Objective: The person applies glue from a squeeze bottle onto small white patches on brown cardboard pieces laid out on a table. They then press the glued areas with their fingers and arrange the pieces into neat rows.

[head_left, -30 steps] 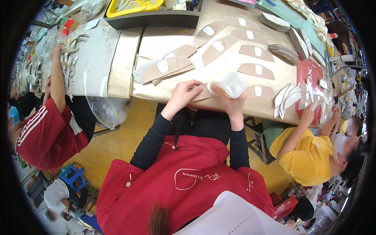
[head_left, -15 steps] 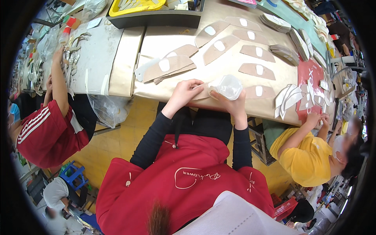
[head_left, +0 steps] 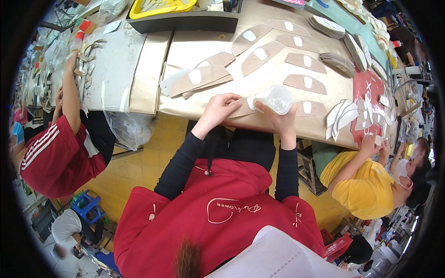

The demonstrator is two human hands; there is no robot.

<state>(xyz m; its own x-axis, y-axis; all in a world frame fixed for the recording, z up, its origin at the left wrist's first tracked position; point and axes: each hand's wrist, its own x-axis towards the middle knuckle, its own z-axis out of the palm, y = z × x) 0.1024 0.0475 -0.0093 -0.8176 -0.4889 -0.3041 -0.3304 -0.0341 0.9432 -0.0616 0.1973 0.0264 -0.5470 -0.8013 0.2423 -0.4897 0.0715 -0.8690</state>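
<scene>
Near the table's front edge, my left hand (head_left: 219, 110) pinches the left end of a beige cut piece (head_left: 242, 110) between thumb and fingers. The piece has a white patch at its right end. My right hand (head_left: 282, 121) is wrapped round a translucent white plastic bottle (head_left: 279, 98), tilted on its side with its base up to the right. Its narrow end points at the white patch; whether the two touch I cannot tell. Just right of the bottle lies another beige piece (head_left: 311, 108) with a white patch, and a small stack of such pieces (head_left: 200, 79) sits beyond my left hand.
More patched beige pieces (head_left: 303, 84) are spread over the gold-covered table (head_left: 185, 51). Stacks of cut pieces (head_left: 338, 63) stand at the right. A black tray (head_left: 185, 22) holds a yellow basket (head_left: 162, 7). Co-workers sit left, in red (head_left: 60, 162), and right, in yellow (head_left: 366, 185).
My right hand and the bottle have shifted slightly to the right, showing more of the white patch. My left hand stays put on the piece. The co-worker at the right has raised their head slightly.
</scene>
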